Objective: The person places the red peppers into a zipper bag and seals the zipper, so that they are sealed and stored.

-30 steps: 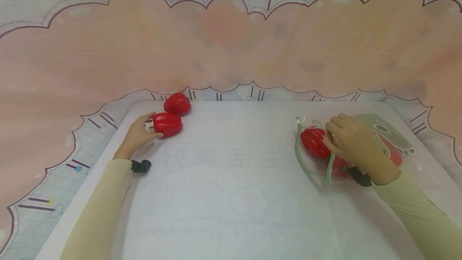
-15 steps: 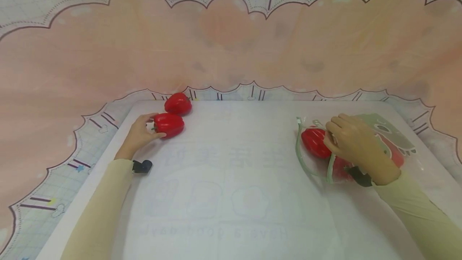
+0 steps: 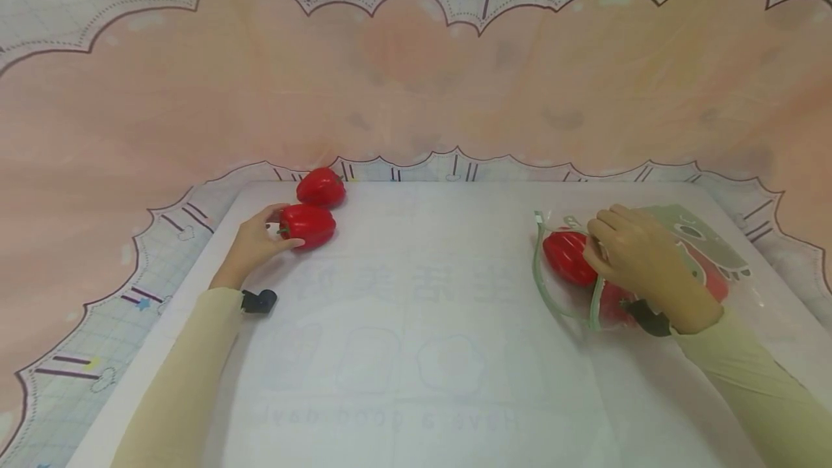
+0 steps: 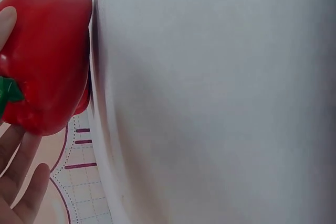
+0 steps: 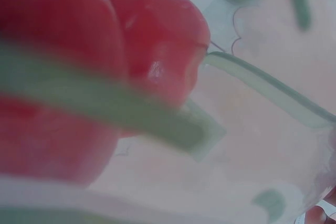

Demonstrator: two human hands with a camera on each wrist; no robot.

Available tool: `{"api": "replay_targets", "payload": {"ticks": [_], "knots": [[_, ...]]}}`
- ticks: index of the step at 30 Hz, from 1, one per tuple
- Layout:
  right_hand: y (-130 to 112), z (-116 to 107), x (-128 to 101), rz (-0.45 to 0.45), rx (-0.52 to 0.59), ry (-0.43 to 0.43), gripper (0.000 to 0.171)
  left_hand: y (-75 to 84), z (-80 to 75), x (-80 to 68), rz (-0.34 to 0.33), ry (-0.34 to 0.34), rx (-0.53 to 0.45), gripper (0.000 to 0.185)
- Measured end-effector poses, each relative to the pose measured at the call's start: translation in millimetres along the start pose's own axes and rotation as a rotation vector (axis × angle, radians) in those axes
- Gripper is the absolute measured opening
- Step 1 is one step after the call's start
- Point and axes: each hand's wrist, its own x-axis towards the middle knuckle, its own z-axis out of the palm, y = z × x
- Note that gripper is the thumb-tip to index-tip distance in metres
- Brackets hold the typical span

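Both arms wear long, close-fitting sleeves of pale cream-yellow fabric, plain and unmarked, reaching to the wrists. The left hand [image 3: 255, 244] and right hand [image 3: 640, 255] are bare, without gloves or rings. A small black device is strapped at each wrist: on the left it juts out at about 3 o'clock, on the right it shows as a dark band at about 9 o'clock.
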Motion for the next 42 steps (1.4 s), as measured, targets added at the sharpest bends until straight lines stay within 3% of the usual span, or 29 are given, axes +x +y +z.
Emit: {"api": "replay_targets", "payload": {"ticks": [13, 29, 42], "knots": [[0, 0, -1, 0.018, 0.0, -0.013, 0.022, 13.6, 6.3, 0.0, 0.098, 0.065, -0.028, 0.081], [0, -1, -2, 0.021, 0.003, -0.021, 0.021, 57.9, 21.5, -10.7, 0.263, 0.141, -0.144, 0.075], [0, -1, 0, 0.009, 0.0, -0.007, 0.019, 89.5, 41.9, -20.4, 0.34, 0.107, -0.237, 0.076]]}}
